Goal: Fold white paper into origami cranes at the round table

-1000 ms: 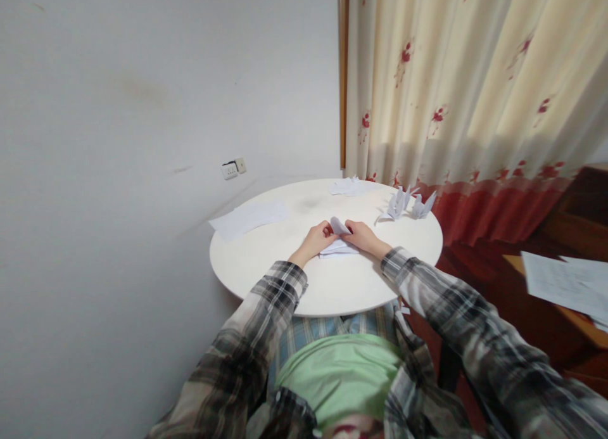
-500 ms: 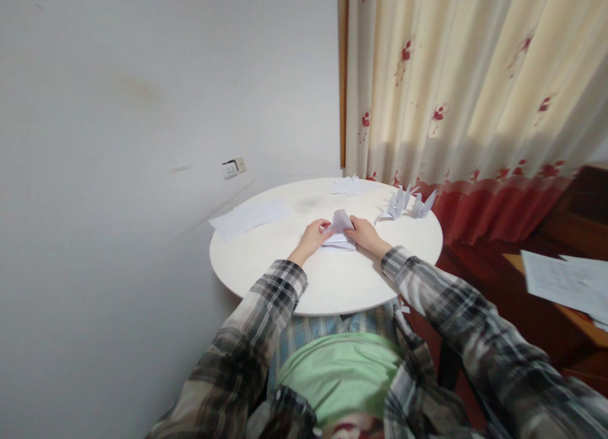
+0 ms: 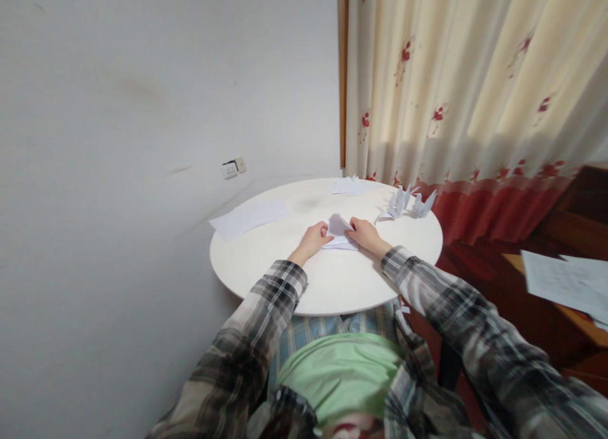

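Note:
A partly folded white sheet of paper (image 3: 339,228) is held between my two hands over the round white table (image 3: 327,287). Its upper flap stands raised, and a layered flat part lies towards me. My left hand (image 3: 313,239) pinches the paper's left edge with thumb and curled fingers. On the opposite edge, my right hand (image 3: 367,234) grips with its thumb on the near side. The fingertips behind the paper are partly hidden.
Folded paper cranes (image 3: 399,202) stand at the table's right rim. White sheets (image 3: 249,217) lie at the left, and more paper (image 3: 349,185) sits at the far edge. A wall (image 3: 142,249) borders the left; written papers (image 3: 560,277) rest on furniture at right.
The raised flap has tipped lower and slightly left. The paper's near layers have shifted a little to the right, and my left fingers have curled in closer.

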Demonstrator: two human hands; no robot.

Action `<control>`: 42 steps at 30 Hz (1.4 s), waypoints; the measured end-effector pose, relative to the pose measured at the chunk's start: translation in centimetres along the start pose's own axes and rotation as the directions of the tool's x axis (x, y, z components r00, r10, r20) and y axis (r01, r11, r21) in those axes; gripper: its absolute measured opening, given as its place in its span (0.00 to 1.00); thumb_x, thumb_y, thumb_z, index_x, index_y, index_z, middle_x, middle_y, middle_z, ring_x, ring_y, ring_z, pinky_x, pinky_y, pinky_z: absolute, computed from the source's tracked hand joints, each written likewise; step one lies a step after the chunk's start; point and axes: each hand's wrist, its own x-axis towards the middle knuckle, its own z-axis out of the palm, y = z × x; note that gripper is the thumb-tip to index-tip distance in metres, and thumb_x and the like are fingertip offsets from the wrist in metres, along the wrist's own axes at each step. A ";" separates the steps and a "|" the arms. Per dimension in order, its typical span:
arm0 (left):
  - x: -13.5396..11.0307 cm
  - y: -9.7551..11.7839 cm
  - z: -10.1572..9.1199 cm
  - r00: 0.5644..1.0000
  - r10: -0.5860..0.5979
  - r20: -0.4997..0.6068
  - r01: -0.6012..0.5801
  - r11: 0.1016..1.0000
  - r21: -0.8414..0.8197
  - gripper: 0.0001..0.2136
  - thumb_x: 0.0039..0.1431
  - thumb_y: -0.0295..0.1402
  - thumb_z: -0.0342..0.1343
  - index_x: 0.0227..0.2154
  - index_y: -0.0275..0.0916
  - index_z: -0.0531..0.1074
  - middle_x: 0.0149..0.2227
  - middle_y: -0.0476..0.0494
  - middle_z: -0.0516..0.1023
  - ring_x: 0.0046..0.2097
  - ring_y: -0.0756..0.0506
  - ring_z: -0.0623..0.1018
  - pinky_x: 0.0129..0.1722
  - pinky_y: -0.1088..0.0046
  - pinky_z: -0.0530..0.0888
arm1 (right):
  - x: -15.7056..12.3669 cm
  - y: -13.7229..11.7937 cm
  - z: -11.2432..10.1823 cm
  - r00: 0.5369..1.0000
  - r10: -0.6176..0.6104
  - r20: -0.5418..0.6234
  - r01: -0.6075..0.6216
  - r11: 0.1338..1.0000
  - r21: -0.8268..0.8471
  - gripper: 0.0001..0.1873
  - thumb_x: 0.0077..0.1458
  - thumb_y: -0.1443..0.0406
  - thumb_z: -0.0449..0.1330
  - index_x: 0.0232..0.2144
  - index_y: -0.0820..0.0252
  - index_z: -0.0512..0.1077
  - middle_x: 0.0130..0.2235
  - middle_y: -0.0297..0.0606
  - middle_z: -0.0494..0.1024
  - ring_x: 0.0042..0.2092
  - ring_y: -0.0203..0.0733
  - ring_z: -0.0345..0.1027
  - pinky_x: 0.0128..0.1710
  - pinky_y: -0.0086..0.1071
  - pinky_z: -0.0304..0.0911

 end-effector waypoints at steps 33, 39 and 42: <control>-0.2 0.5 0.2 1.000 0.003 0.024 -0.005 0.998 0.058 0.06 0.46 0.29 0.54 0.27 0.39 0.62 0.22 0.55 0.65 0.26 0.52 0.65 0.26 0.76 0.60 | 0.3 -0.6 0.6 0.904 -0.417 -0.091 0.423 0.847 0.323 0.06 0.50 0.69 0.57 0.31 0.65 0.73 0.30 0.37 0.74 0.31 0.34 0.62 0.34 0.26 0.56; 0.0 0.5 0.3 1.000 -0.017 0.001 0.018 0.999 -0.027 0.07 0.46 0.29 0.51 0.18 0.38 0.60 0.19 0.55 0.62 0.24 0.53 0.63 0.25 0.76 0.58 | 0.2 -0.6 0.8 0.910 -0.414 0.006 0.377 0.835 0.402 0.06 0.50 0.68 0.57 0.25 0.65 0.73 0.26 0.35 0.73 0.27 0.32 0.61 0.30 0.25 0.55; 0.0 0.3 0.4 0.997 -0.050 0.052 0.055 0.994 -0.092 0.08 0.48 0.31 0.50 0.17 0.37 0.62 0.17 0.54 0.65 0.23 0.53 0.65 0.26 0.76 0.61 | 0.2 -0.6 0.8 0.910 -0.414 0.041 0.353 0.821 0.448 0.06 0.49 0.67 0.58 0.24 0.65 0.72 0.25 0.34 0.72 0.27 0.32 0.61 0.29 0.25 0.55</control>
